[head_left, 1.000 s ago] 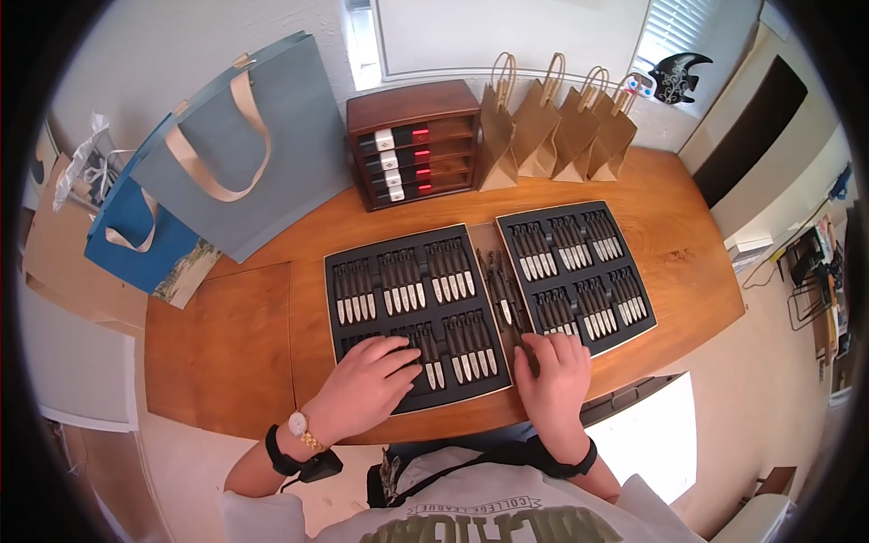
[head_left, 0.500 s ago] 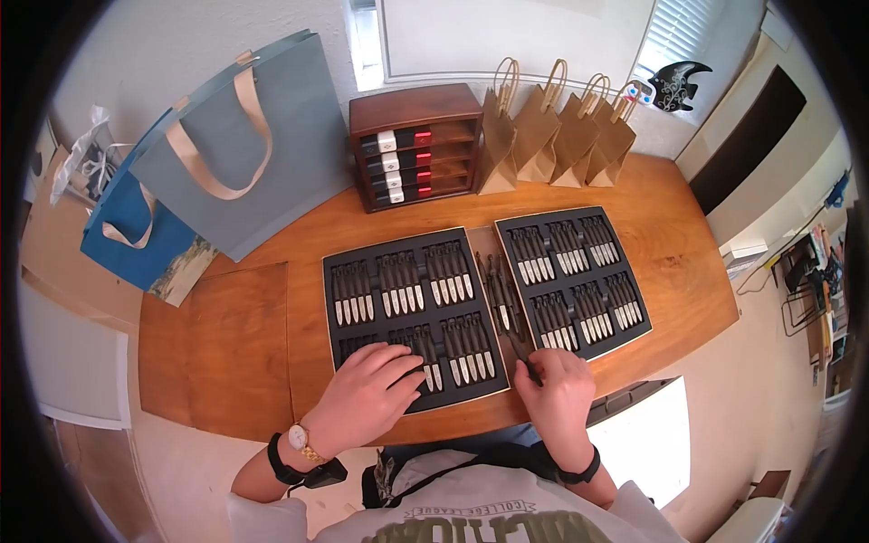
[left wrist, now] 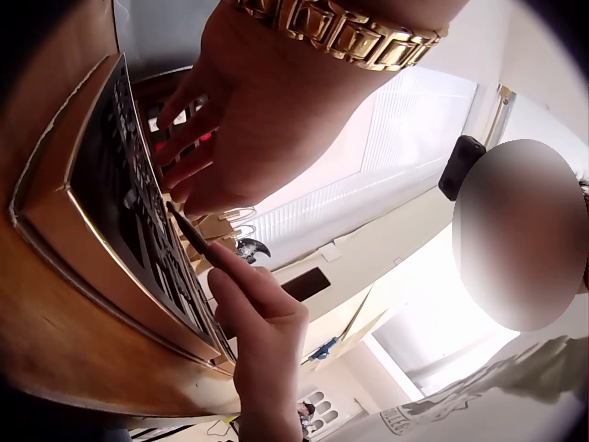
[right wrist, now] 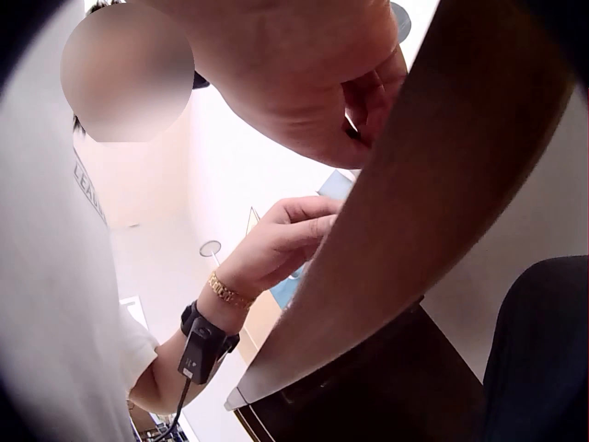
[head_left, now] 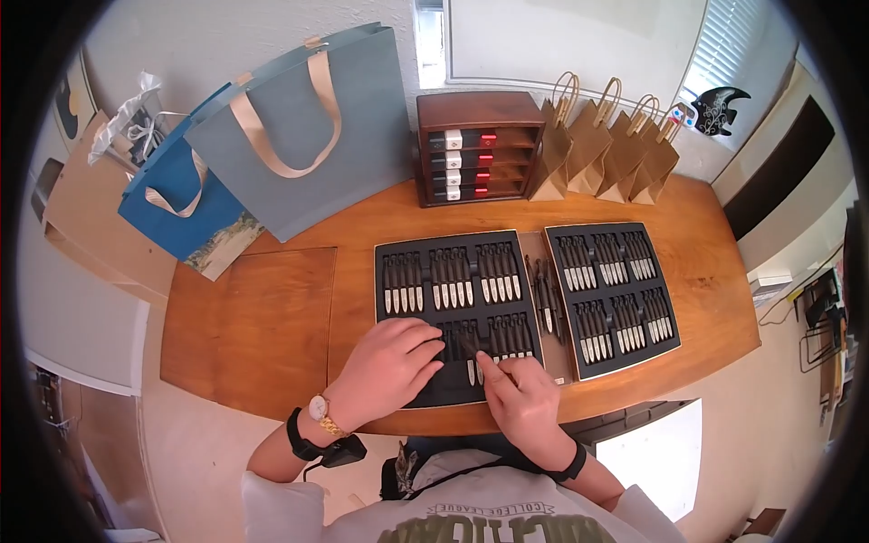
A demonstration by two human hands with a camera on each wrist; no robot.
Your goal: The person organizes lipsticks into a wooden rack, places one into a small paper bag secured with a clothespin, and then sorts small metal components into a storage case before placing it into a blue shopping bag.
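My right hand (head_left: pixel 525 403) pinches a slim dark pen-like piece (left wrist: pixel 190 232) between thumb and fingers, over the lower middle compartment of the left tray (head_left: pixel 493 311). That black tray has a gold edge and rows of dark slender pieces with silvery ends. My left hand (head_left: pixel 385 366) rests on its lower left part, fingers fairly straight, hiding the compartment beneath. To the right stands a second black tray (head_left: pixel 614 289) with similar rows. More loose dark pieces (head_left: pixel 547 299) lie in the narrow strip between the trays.
A dark wooden cabinet (head_left: pixel 480 110) with small black, white and red boxes stands at the back. Brown paper bags (head_left: pixel 579 149) are right of it. A large grey-blue gift bag (head_left: pixel 362 100) and a smaller blue bag (head_left: pixel 163 226) stand left on the wooden table (head_left: pixel 244 335).
My right hand picked a dark piece from the strip between the trays and carried it left over the left tray. My left hand has stayed on the left tray. The head view has shifted.
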